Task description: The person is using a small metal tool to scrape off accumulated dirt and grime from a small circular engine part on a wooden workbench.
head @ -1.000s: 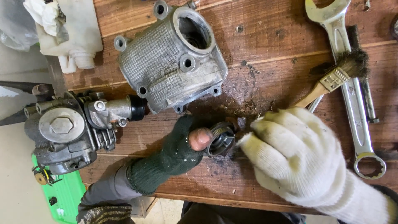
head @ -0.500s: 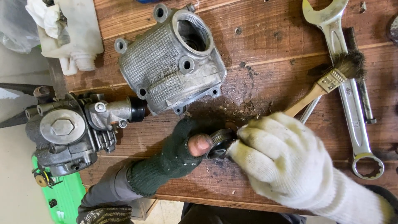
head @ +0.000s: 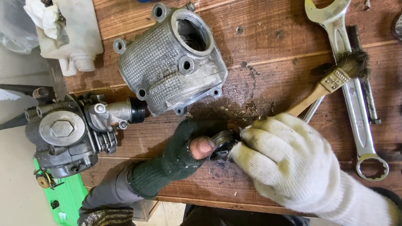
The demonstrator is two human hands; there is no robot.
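My left hand [head: 180, 152], in a dark green fingerless glove, pinches a small round threaded metal part [head: 222, 142] against the wooden bench, thumb on its left side. My right hand [head: 284, 161], in a dirty white knit glove, is closed over the wooden handle of a paintbrush [head: 335, 79] and presses at the part's right side. The brush's dark bristles point up and to the right. Dirt flakes lie on the wood just above the part.
A grey cast aluminium engine cover [head: 171, 58] lies above my hands. A carburettor-like assembly [head: 71, 132] sits at the bench's left edge. A long combination spanner [head: 356, 113] lies at the right. A white plastic bottle [head: 71, 33] lies top left.
My right hand has slid left across the bench and closed in on the round part; the brush has swung with it. My left hand has stayed on the part.
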